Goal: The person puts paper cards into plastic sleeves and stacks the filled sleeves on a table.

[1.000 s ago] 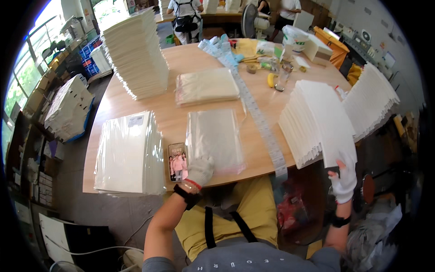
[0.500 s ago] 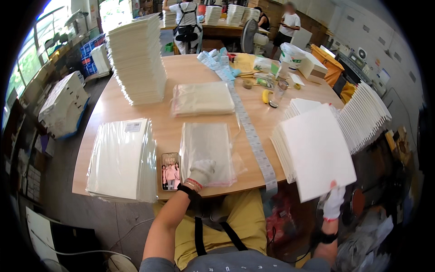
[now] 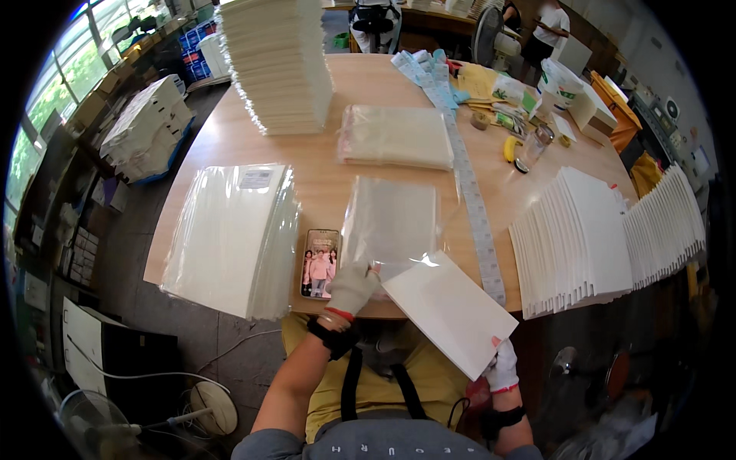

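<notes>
My right hand [image 3: 502,368], in a white glove with bare fingertips, grips the lower right corner of a flat white board [image 3: 452,314], held tilted over the table's front edge. The board's far end overlaps the open end of a clear plastic bag [image 3: 391,218] on a thin pile of bags; whether its corner is inside the bag I cannot tell. My gloved left hand [image 3: 353,287] is closed on the near left edge of that bag. A phone [image 3: 320,264] with a lit screen lies just left of it.
Bagged white boards [image 3: 222,230] are stacked at left, with a tall white stack [image 3: 280,69] behind. More bags [image 3: 395,136] lie beyond. A label strip [image 3: 475,207] runs down the table. Loose boards [image 3: 575,238] lean at right, near a glass [image 3: 534,148] and a banana [image 3: 511,148].
My right hand has brought the white board leftward from the right stack to the bag's near end. My left hand has moved to the bag's near left edge. The view has shifted.
</notes>
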A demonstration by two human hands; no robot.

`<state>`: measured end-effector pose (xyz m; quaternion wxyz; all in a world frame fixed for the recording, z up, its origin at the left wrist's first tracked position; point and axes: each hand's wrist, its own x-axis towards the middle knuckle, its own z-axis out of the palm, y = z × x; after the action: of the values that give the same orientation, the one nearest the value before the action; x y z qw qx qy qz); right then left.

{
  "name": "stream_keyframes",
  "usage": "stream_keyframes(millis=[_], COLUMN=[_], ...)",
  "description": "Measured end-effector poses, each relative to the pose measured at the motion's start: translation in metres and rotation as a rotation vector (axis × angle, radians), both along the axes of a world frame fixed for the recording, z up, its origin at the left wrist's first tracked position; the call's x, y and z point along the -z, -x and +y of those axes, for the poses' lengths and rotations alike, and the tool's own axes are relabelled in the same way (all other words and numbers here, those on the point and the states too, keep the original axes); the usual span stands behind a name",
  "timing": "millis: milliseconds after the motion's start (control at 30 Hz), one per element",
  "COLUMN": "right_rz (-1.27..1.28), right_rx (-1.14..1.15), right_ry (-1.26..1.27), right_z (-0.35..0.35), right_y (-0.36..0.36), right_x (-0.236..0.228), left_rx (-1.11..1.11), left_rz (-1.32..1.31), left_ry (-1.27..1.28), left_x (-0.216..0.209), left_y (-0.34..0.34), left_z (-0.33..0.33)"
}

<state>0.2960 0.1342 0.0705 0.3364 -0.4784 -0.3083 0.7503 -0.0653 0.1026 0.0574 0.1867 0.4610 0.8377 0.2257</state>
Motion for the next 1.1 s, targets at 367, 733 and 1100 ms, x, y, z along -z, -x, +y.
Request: stream_keyframes(millis=[367,733,1100], right_rz=[0.08,0.12,0.544], right_rx=[0.11,0.087,0.11], right_ry=[0.148,0.325,0.216], right_z=[-0.037,-0.089,-0.021], right_y=[0.028,0.045,0.11], right_x=[-0.002,0.019,0.079], left_rx=[0.115,0.495,0.024], left_rz=[-0.567,-0.298,-1.158], left_ry=[-0.465,-0.07,-0.127], left_x=[0.042,0.133,0.13], left_y=[-0.073,-0.139,-0.136], left_z=[-0.009,-0.074,-0.086])
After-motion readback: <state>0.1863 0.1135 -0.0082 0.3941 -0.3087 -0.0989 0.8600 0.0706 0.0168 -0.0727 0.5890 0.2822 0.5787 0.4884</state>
